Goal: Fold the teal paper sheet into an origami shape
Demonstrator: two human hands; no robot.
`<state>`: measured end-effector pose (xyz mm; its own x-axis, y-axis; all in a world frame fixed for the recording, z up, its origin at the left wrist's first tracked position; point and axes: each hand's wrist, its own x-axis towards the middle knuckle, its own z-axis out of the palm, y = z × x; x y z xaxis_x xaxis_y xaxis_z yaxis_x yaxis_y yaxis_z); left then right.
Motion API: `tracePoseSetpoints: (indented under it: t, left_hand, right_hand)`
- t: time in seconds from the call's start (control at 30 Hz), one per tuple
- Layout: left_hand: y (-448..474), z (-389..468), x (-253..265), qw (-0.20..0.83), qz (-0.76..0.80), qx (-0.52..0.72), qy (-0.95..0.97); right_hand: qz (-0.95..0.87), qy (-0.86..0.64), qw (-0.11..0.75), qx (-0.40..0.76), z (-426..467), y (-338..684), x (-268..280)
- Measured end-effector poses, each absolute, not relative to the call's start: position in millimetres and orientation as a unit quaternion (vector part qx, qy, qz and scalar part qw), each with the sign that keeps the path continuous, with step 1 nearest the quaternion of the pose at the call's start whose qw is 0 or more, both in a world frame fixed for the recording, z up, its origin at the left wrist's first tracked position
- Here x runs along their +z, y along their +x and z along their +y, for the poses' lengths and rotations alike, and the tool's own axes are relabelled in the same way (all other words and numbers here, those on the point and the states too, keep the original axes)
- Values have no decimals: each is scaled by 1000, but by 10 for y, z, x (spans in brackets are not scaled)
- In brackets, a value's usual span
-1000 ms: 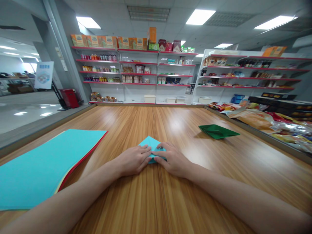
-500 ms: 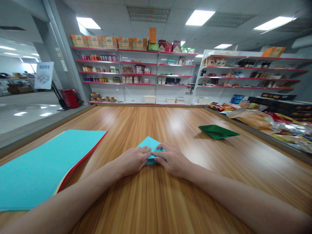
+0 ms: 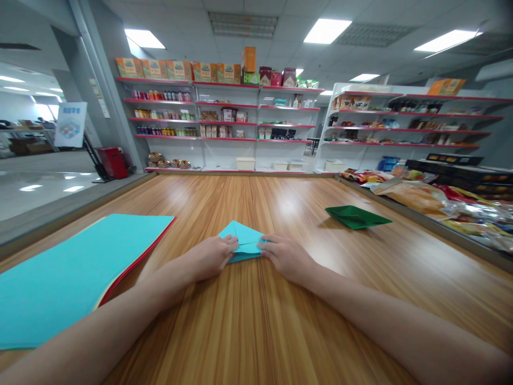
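A folded sheet of light blue paper (image 3: 245,238) lies on the wooden table in front of me, its creases meeting near the middle and its lower layers slightly raised. My left hand (image 3: 215,255) grips its left side, fingertips over the top layer. At the right corner, my right hand (image 3: 286,256) pinches the paper between thumb and fingers. Both thumbs are partly hidden. Off to the right sits a dark green folded paper boat (image 3: 358,217), touched by neither hand.
A stack of blue sheets (image 3: 80,278) with red and cream ones beneath lies at the left. Snack packets (image 3: 425,198) fill the area beyond the table's right edge. Stocked shelves (image 3: 224,123) stand behind the wooden table (image 3: 224,331).
My hands have moved apart, the right one out to the paper's right corner. The blue paper has shifted slightly left, and more of its middle shows.
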<state>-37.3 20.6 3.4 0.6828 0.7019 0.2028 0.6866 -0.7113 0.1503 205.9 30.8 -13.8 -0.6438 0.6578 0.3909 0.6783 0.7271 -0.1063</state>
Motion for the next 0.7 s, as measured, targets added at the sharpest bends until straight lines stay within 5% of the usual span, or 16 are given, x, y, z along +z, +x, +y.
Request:
tracePoseSetpoints:
  t: [0.7]
  left_hand:
    - [-246, 95, 48, 26, 407, 131, 903]
  right_hand:
    - [-939, -275, 206, 26, 156, 1938, 0]
